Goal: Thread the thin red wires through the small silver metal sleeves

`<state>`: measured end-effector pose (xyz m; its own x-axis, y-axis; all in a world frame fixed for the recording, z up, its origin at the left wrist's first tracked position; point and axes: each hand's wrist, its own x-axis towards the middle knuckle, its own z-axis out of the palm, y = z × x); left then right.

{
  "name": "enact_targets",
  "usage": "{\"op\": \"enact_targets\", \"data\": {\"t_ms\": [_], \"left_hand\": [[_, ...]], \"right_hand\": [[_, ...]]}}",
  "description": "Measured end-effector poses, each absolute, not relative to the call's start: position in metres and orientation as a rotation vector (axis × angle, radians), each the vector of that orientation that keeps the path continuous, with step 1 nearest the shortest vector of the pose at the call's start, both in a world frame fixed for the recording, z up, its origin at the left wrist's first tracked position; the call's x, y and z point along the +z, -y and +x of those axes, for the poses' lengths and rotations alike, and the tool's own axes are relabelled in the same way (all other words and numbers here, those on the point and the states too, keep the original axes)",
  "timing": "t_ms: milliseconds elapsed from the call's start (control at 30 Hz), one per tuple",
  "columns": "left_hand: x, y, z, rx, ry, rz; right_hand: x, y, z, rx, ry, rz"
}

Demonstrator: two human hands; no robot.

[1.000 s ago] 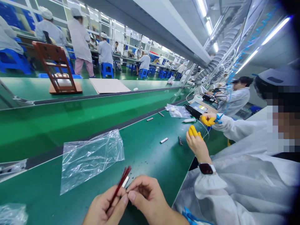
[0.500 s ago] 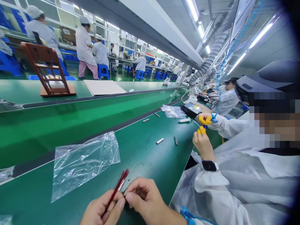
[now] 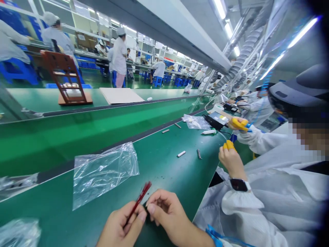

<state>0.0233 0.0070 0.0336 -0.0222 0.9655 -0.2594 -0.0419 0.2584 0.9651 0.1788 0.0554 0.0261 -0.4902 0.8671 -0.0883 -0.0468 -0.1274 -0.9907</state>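
Note:
A thin bundle of dark red wires (image 3: 140,199) slants up out of my left hand (image 3: 123,221), whose fingers are closed round its lower part. Just to its right is my right hand (image 3: 167,211), thumb and forefinger pinched together close to the left fingertips. Whatever sits in that pinch is too small to make out. A blue band (image 3: 214,236) goes round my right wrist. Both hands are over the green table (image 3: 154,164), below a clear plastic bag (image 3: 105,175) that lies flat.
Small grey pieces (image 3: 181,154) and a white tube (image 3: 208,131) lie on the table. At the right a person in white works with yellow finger covers (image 3: 229,145). Across the green channel stand a brown wooden stand (image 3: 67,79) and a cardboard sheet (image 3: 120,96).
The view has shifted, so most things appear further right. The white striped piece beside the red wires no longer shows. The neighbouring person's two hands are further apart.

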Motion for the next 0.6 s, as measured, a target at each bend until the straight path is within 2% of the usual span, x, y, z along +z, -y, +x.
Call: {"op": "enact_targets", "data": {"t_ms": [267, 433, 600], "left_hand": [[0.041, -0.005, 0.022, 1.039, -1.336, 1.028], [0.038, -0.008, 0.011, 1.351, -1.543, 0.764], [0.035, -0.014, 0.003, 1.535, -1.461, 0.365]], "right_hand": [[0.029, -0.057, 0.183, 1.668, 1.597, -1.010], [0.018, -0.064, 0.192, 1.391, 1.772, -1.161], [0.009, -0.074, 0.195, 1.196, 1.974, -1.180]]}}
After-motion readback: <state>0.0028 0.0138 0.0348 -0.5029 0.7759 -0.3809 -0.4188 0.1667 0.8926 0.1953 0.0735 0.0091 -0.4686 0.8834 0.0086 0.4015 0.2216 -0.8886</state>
